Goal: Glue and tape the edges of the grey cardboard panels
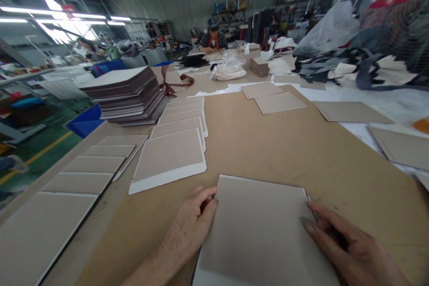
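A flat beige panel with thin white edges lies in front of me on the brown tabletop. My left hand is closed at its left edge, thumb and forefinger pinching the rim. On the opposite side, my right hand grips the right edge, its thumb on the upper face and its fingers along the side. The panel's near end runs out of view. Just beyond my left hand, an overlapping row of similar panels with white borders reaches away from me.
Further left lies another overlapping row of panels. Behind it stands a tall stack of dark-edged boards with a brown strap beside it. Loose panels lie ahead and to the right. Someone sits at the far end.
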Available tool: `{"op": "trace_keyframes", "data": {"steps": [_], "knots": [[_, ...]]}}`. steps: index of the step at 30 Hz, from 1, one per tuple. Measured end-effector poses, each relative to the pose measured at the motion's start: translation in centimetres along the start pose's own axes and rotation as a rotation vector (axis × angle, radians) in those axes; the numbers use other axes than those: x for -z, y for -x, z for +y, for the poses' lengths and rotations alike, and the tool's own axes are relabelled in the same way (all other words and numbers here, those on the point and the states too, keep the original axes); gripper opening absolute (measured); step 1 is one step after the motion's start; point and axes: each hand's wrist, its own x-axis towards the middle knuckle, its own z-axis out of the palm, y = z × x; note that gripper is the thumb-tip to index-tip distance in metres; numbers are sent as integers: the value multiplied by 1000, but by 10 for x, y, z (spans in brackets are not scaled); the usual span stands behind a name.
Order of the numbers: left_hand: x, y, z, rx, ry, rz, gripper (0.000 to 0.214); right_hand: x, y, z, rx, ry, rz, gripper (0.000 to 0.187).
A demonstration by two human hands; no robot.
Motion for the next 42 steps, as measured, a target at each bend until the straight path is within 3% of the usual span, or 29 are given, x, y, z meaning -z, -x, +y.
{"op": "trace_keyframes", "data": {"steps": [12, 18, 23, 34, 42], "knots": [[0, -2, 3, -61, -89, -41, 33, 0, 4, 7, -97, 27, -80, 50], [-1, -3, -6, -91, -102, -38, 36, 4, 2, -13, -93, 18, -152, 42], [-2, -6, -14, -140, -129, -4, 35, 6, 2, -26, -64, 22, -130, 37], [-5, -4, -10, -140, -192, 19, 36, 6, 1, -26, 37, 139, -161, 35], [-6, -5, -8, -138, -264, 32, 32, 2, 3, -16, 264, 423, -87, 37]]}}
